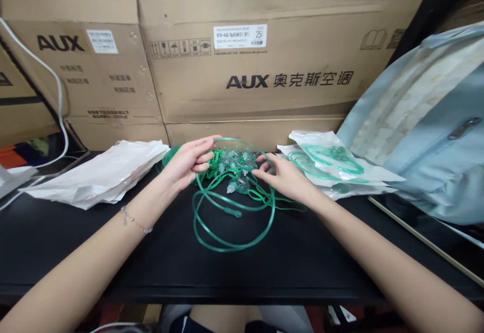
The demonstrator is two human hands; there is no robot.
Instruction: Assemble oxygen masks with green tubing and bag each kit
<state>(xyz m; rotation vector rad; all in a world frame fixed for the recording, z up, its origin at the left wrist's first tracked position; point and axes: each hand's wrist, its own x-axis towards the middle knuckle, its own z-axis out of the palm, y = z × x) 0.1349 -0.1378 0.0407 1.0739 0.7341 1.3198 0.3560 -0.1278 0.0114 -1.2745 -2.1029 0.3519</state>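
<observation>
A tangle of green tubing [230,207] with clear plastic mask parts [234,164] lies on the black table [113,252]. My left hand [187,164] is closed, pinching the top of a green tube loop at the heap's left side. At the heap's right side, my right hand [282,174] rests with curled fingers on the tubing, holding a strand. One large loop of tube sags toward me on the table.
A stack of empty white plastic bags [102,174] lies at the left. Bags with packed green tubing [333,164] lie at the right, beside a light blue bag [427,121]. Large AUX cardboard boxes [257,70] wall the back. A white cable [56,91] hangs at left.
</observation>
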